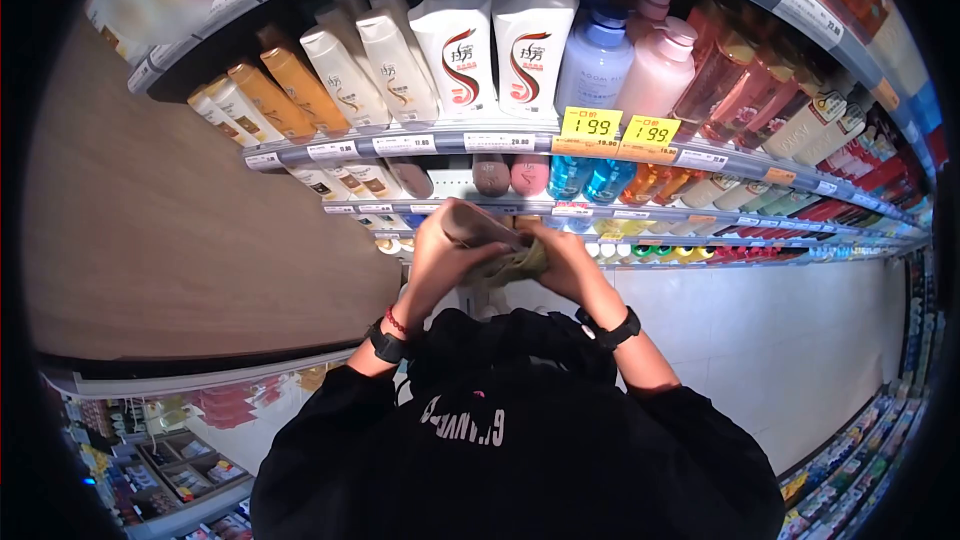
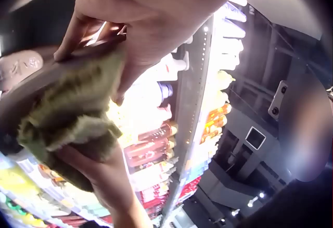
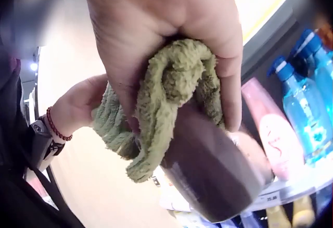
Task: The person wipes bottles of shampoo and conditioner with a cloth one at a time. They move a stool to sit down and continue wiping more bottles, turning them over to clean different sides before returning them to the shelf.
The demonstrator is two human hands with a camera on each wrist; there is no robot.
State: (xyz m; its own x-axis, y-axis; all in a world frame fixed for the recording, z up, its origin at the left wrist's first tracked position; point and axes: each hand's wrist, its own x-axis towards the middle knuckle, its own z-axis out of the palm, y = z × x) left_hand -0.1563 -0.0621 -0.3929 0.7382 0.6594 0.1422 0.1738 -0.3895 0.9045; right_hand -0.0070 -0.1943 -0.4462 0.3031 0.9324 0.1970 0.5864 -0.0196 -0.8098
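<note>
In front of the shelves, both hands hold a dull mauve-brown bottle [image 3: 213, 171] and a fuzzy green cloth [image 3: 161, 92]. My left hand [image 1: 437, 252] grips the bottle's side, with the thumb and fingers spread around it in the left wrist view. My right hand [image 3: 166, 14] pinches the bunched cloth around one end of the bottle, and the cloth hides that end. Folds of cloth also hang toward the left hand. The bottle is tilted, its broad rounded end pointing away from the right hand.
Shelves ahead hold white pump bottles [image 1: 452, 45], orange bottles [image 1: 305, 90] and pink and brown bottles [image 1: 491, 176]. Blue pump bottles [image 3: 307, 108] stand close beside the hands. Price labels [image 1: 590, 127] line the shelf edges. A wood-look panel [image 1: 200, 230] lies left, pale floor [image 1: 770, 340] right.
</note>
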